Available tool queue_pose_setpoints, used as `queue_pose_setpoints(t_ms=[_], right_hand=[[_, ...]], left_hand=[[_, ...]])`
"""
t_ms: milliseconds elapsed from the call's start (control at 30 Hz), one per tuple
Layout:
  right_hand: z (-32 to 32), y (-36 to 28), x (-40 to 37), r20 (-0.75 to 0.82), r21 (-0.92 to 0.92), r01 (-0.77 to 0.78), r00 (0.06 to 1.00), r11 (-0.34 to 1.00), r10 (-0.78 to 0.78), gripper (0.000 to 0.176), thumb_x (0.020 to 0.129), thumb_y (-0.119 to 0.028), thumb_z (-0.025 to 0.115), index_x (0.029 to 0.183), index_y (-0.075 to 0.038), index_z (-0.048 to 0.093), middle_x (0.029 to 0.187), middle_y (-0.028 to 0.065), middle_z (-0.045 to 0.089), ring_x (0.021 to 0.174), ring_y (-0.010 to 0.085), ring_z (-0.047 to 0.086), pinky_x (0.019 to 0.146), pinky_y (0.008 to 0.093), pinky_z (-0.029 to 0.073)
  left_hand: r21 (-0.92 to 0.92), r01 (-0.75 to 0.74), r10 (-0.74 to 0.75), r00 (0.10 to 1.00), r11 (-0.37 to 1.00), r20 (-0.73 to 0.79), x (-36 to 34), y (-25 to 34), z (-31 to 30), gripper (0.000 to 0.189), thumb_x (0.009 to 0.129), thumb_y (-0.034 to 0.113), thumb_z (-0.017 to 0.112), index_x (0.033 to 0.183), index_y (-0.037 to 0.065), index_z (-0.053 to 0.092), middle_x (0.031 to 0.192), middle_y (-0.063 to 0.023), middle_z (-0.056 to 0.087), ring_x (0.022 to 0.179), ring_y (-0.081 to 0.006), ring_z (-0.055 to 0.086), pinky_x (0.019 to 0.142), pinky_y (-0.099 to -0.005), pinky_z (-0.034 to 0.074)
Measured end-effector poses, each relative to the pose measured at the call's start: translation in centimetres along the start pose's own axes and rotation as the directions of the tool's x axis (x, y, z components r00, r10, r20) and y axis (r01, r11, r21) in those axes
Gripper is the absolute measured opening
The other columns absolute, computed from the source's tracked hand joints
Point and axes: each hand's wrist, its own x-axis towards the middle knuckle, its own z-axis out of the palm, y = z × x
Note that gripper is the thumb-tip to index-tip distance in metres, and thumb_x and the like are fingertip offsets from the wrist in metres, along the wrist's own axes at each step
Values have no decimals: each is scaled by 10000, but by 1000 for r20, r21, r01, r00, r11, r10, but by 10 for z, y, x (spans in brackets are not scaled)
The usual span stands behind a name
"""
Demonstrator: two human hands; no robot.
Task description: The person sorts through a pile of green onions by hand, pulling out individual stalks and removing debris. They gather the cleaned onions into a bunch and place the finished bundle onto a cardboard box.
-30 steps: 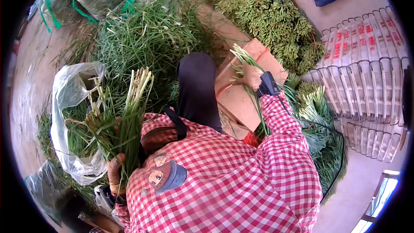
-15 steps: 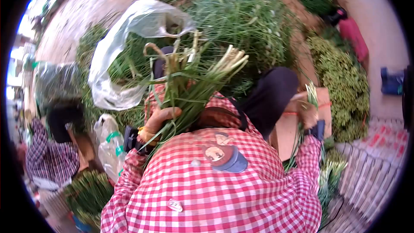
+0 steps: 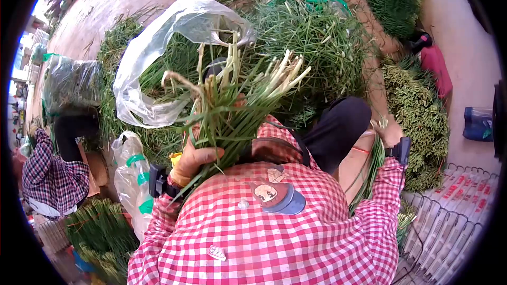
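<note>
My left hand (image 3: pixel 198 159) is closed around a loose bunch of long green stalks (image 3: pixel 232 108) with pale, whitish ends, held in front of my chest. The ends point away from me and spread apart. My right hand (image 3: pixel 390 133) is out to the right beside my knee, its fingers closed on a few thin green stalks (image 3: pixel 372 171). Their pale tips show by the fingers and their long leaves hang back toward my sleeve. A cardboard piece (image 3: pixel 355 166) with a red band lies under them.
A clear plastic bag (image 3: pixel 140 68) gapes over a large heap of loose greens (image 3: pixel 317 47) ahead. Stacked bundles (image 3: pixel 417 126) stand at the right, with a crate-like rack (image 3: pixel 459 206) behind. A co-worker in a checked shirt (image 3: pixel 55 174) sits at the left.
My right hand has moved slightly right and outward with its stalks, which now trail across the cardboard. My left hand still grips the bunch, its stalk ends spread a little wider.
</note>
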Motion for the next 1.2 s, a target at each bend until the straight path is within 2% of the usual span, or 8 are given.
queue_pose_setpoints(t_ms=[167, 233, 467, 600, 700, 867, 1033, 1200], right_hand=[[-148, -162, -68, -174, 792, 367, 902, 489, -395, 613, 789, -320, 734, 1289, -37, 521, 1176, 166, 607, 1107, 230, 567, 981, 348, 415], [-180, -207, -76, -392, 265, 882, 467, 389, -793, 713, 699, -459, 759, 1237, -37, 556, 1170, 131, 612, 1151, 279, 536, 1057, 464, 327], [-160, -313, -86, 312, 455, 797, 274, 397, -910, 379, 800, -399, 662, 995, -75, 699, 873, 125, 675, 917, 299, 644, 1144, 504, 161], [-129, -320, -69, 305, 768, 352, 535, 535, -788, 333, 905, -351, 572, 935, -22, 607, 756, 72, 653, 706, 179, 653, 716, 351, 544], [-99, -329, -55, -66, 873, 416, 617, 254, -785, 430, 973, -408, 454, 911, -7, 595, 702, 82, 623, 638, 183, 625, 608, 296, 520], [-84, -297, 12, -282, 331, 734, 677, 593, -680, 232, 917, -268, 535, 919, -42, 589, 667, 105, 605, 589, 205, 607, 554, 323, 498], [-80, -216, 72, -502, 204, 471, 803, 858, -321, 416, 970, -428, 397, 1024, -70, 603, 705, 132, 639, 528, 237, 599, 460, 362, 482], [-70, -211, 34, 328, 58, 367, 871, 929, -365, 1024, 766, -632, 619, 1427, 43, 225, 1283, 296, 491, 1216, 376, 485, 987, 406, 424]], left_hand=[[204, 52, -46, 998, 977, -37, -8, 10, 1, 613, 661, 40, 720, 1237, -13, 521, 1109, -102, 629, 989, -221, 598, 905, -354, 468], [220, 81, -76, 997, 972, -34, -10, 14, 12, 599, 666, 16, 722, 1232, -13, 528, 1113, -103, 629, 994, -218, 596, 912, -355, 464], [626, -212, 178, 977, 750, 118, -28, 19, 4, 504, 729, 32, 706, 1207, -15, 551, 1171, -137, 615, 1042, -234, 594, 949, -372, 452], [535, -161, 133, 987, 829, 92, -26, 9, -8, 495, 737, 40, 702, 1206, -14, 552, 1166, -136, 616, 1037, -234, 595, 945, -374, 454], [328, -29, 15, 999, 944, 44, -18, -2, -14, 489, 743, 45, 699, 1205, -13, 552, 1163, -135, 617, 1032, -235, 597, 943, -374, 456], [129, 67, -68, 998, 989, 7, -9, -16, -19, 478, 752, 54, 694, 1204, -11, 553, 1158, -134, 619, 1026, -235, 599, 938, -376, 459], [-5, 102, -102, 994, 995, -37, -23, -18, -34, 467, 761, 64, 689, 1202, -9, 554, 1152, -132, 620, 1019, -235, 601, 934, -377, 463], [-136, 143, -152, 987, 980, -57, -24, -10, -41, 457, 771, 73, 684, 1201, -7, 554, 1147, -131, 622, 1012, -236, 604, 929, -379, 466]])
